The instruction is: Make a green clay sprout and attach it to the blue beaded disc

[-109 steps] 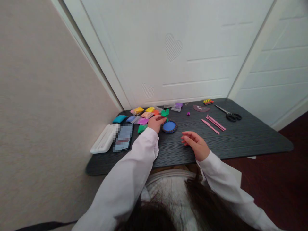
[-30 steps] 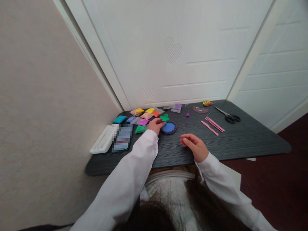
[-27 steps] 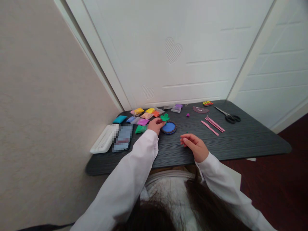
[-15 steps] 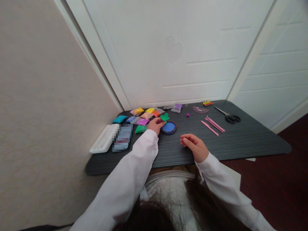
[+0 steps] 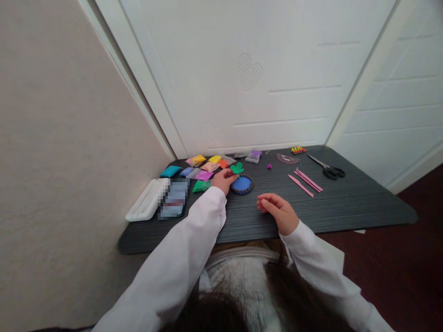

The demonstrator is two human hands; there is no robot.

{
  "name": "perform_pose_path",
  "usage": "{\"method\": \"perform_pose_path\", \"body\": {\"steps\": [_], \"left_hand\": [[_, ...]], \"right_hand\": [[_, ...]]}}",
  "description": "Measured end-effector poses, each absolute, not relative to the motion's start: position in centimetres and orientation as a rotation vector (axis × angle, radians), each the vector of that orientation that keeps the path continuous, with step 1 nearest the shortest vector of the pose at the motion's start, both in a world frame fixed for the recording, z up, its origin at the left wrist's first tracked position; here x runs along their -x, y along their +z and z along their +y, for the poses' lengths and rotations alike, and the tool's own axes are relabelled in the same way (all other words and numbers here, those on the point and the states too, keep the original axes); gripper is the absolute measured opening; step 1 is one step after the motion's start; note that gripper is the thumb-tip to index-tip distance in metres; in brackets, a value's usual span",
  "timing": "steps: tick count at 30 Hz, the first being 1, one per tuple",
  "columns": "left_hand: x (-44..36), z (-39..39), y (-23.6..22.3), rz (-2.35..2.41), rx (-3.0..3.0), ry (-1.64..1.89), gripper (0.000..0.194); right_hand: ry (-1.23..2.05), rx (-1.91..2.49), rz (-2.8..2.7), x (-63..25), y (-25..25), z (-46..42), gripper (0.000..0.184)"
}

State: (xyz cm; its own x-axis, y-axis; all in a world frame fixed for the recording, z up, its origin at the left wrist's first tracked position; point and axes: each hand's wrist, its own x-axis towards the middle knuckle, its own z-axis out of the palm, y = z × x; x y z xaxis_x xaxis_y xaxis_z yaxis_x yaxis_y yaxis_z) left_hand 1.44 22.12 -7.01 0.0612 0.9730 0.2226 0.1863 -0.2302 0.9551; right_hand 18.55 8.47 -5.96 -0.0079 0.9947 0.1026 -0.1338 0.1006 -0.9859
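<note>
Versus a few seconds ago, the bright-green, round-leafed sprig of what looks like clay (image 5: 237,168) sits slightly lower, leaves facing up more, at the left rear edge of the flat blue disc with a bumpy dark-brown rim (image 5: 242,185). I read that as steadying it there, not yet let go. Last half second: next to nothing, just a slight view shift. My left hand (image 5: 222,180) seems to have thumb and forefinger pinched on the sprig's thin green stem. My right hand (image 5: 280,213) is loose, half-curled, nothing seen in it; it's a bit nearer me, and a tiny green speck (image 5: 268,191) now shows just beyond its fingers on the black ribbed tabletop (image 5: 363,198). Stem's foot is hard to make out: can't tell if it touches rim or disc. Can't tell either whether my right hand rests on the tabletop. My left wrist seems to cover one end of the clear packet of green material (image 5: 200,186). Dark flat phone (image 5: 175,198): screen pixelated, unreadable. White sleeves (image 5: 187,249) run off the bottom.
</note>
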Motion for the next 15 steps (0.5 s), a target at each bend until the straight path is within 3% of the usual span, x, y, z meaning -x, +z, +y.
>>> {"method": "perform_pose_path", "body": {"steps": [9,15], "left_hand": [[-1.4,22.8,-6.4,1.146,-1.487,1.193,0.032],[-1.3,23.1,-6.3,1.175,-1.417,1.157,0.031]], "right_hand": [[0.908,1.015,-1.461,-19.9,0.8,14.6,0.019],[0.989,1.206,-1.544,-18.9,-0.2,22.1,0.022]]}}
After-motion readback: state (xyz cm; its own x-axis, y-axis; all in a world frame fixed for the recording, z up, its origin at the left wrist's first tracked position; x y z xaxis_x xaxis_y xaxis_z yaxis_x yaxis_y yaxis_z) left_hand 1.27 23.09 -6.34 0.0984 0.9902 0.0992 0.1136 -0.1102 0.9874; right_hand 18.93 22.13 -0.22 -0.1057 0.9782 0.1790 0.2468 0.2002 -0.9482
